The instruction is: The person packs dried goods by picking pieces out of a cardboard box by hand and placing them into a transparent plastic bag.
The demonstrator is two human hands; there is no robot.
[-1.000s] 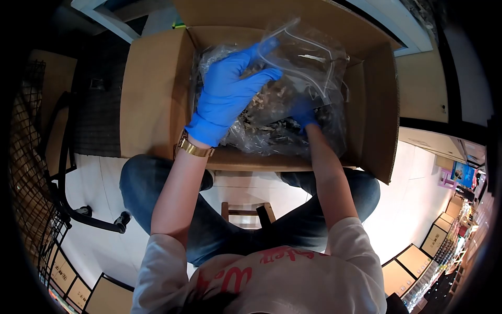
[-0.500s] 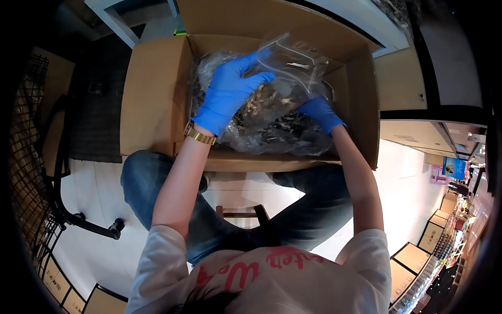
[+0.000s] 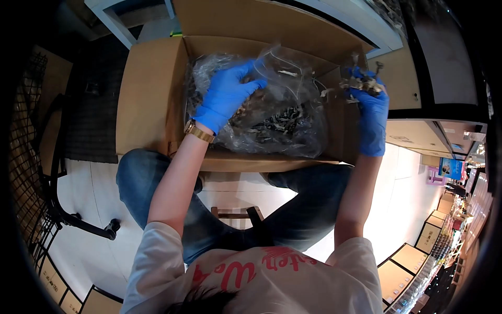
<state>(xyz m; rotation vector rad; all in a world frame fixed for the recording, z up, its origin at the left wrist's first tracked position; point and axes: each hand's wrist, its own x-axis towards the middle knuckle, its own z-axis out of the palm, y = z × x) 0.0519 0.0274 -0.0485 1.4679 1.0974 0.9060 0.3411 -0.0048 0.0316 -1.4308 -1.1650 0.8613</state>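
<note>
My left hand (image 3: 224, 94), in a blue glove, is closed on the edge of a clear zip bag (image 3: 286, 63) over the carton. Some pale brown pieces show in that bag. My right hand (image 3: 372, 118), gloved too, is raised past the carton's right side. Its fingers are wrapped round a handful of dried mushrooms (image 3: 366, 85), with thin stems sticking out. Below the zip bag, a large clear plastic liner (image 3: 308, 141) holds more dark and pale dried pieces (image 3: 280, 121). The liner lies inside the cardboard box (image 3: 151, 97).
The box's flaps stand open, and its near edge is close to my knees (image 3: 141, 183). White table legs (image 3: 112, 23) are behind it. At far left are a wire basket (image 3: 23, 131) and a black wheeled frame (image 3: 78, 222). Cabinets (image 3: 400, 86) stand at right.
My right hand has come up out of the liner and moved right, now with a handful of dried mushrooms. My left hand stays at the zip bag, which has sagged a little.
</note>
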